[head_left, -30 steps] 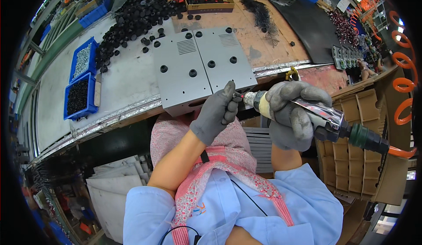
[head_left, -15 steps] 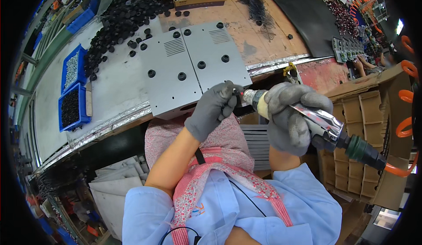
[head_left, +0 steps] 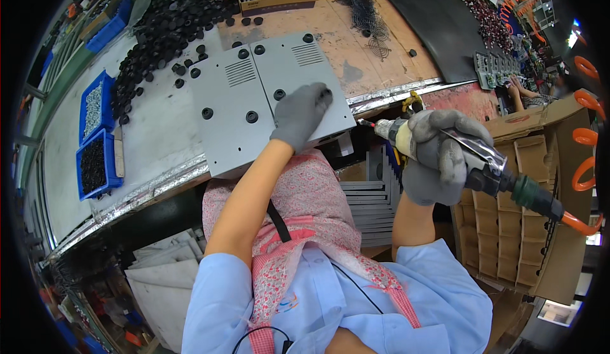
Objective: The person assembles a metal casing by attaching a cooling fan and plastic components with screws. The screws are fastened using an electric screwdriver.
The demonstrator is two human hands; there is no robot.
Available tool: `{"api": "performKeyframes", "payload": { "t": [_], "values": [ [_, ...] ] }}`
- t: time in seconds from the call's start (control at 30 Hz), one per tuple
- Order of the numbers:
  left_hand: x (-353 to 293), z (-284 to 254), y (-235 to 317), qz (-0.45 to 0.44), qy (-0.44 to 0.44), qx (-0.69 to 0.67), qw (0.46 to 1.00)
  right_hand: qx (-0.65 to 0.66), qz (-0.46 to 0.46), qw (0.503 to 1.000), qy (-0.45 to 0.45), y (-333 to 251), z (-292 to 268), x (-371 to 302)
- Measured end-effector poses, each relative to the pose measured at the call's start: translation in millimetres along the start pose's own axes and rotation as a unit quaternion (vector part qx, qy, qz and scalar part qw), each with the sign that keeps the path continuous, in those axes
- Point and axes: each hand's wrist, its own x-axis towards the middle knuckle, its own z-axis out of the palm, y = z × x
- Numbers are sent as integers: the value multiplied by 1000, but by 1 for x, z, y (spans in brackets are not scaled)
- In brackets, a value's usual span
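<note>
Two grey sheet-metal cases lie side by side at the table's front edge, with vent slots and several black rubber feet on top. My left hand, in a grey glove, rests over the right-hand case. Its fingers are curled together near a small dark spot by the fingertips; what they hold, if anything, is hidden. In my gloved right hand is an air screwdriver, gripped round its body. The driver's bit points left, just off the right case's front corner, touching nothing.
Loose black rubber feet are heaped at the back left. Blue bins of silver screws and black screws stand at left. An orange coiled hose runs from the driver. A divided carton is at right; another person's hands show far right.
My left hand has left the driver's tip and moved up onto the right-hand case. The driver has shifted slightly right, away from that hand. The view has turned a little.
</note>
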Motion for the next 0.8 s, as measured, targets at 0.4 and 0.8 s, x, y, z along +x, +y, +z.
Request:
{"api": "performKeyframes", "payload": {
  "t": [0.4, 0.8],
  "values": [
    [-21, 6, 24, 93, -112, 47, 988, -80, 123, 988, 37, 58, -23, -2],
    [-16, 7, 28, 60, -104, 15, 993, -61, 169, 984, 22, 86, -33, 1]
  ]
}}
